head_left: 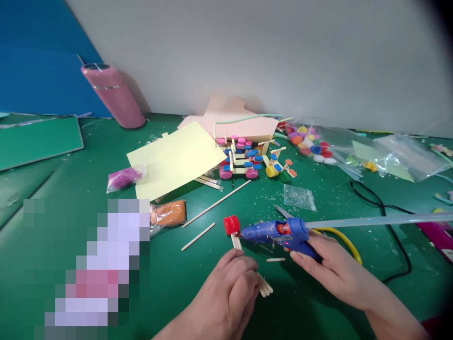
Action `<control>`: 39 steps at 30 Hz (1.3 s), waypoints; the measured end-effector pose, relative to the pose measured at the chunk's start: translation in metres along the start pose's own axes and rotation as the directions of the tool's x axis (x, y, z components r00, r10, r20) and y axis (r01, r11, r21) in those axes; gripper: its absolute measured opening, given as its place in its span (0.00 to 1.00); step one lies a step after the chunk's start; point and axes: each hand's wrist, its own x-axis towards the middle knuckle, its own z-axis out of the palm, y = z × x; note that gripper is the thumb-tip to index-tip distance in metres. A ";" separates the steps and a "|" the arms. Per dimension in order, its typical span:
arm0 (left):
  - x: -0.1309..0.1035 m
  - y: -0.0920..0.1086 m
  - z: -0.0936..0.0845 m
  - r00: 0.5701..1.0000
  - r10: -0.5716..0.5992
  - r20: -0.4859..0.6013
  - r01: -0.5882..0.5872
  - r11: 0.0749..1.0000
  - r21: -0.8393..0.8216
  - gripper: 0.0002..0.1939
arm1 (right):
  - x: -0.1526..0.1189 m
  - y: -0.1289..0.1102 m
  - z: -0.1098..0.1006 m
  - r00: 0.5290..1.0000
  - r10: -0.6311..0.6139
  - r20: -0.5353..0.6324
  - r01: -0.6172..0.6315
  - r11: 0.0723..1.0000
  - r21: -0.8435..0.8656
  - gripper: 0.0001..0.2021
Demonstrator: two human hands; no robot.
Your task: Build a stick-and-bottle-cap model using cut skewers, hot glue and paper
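My left hand (231, 285) is closed around a small bundle of pale wooden sticks (264, 286), whose ends show on both sides of the fist. At the bundle's far end sits a red cap-like piece (231, 225). My right hand (331, 264) grips a blue hot glue gun (276, 232) by its handle, with a long clear glue stick (375, 220) running out of its back. The gun's nozzle points left and is at the sticks just below the red piece. Whether it touches them is hard to tell. A short stick piece (276, 259) lies between my hands.
Several small stick-built models (242, 163) stand behind yellow paper (177, 160). Scissors with yellow handles (348, 241) lie partly under the gun. A black cord (385, 212) runs at right. Bags of colourful pieces (311, 141), loose sticks (217, 203), orange clay (170, 213) and a pink bottle (115, 94) surround the area.
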 end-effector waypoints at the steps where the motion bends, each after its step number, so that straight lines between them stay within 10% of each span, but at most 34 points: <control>1: 0.000 0.000 0.000 1.000 0.002 0.001 -0.002 1.000 0.002 0.09 | 0.000 0.000 -0.001 1.000 0.006 0.002 -0.006 1.000 -0.009 0.10; 39: 0.001 0.000 -0.001 0.999 -0.010 0.041 0.011 1.000 -0.013 0.10 | -0.003 0.004 -0.003 1.000 0.024 -0.002 -0.024 1.000 0.002 0.10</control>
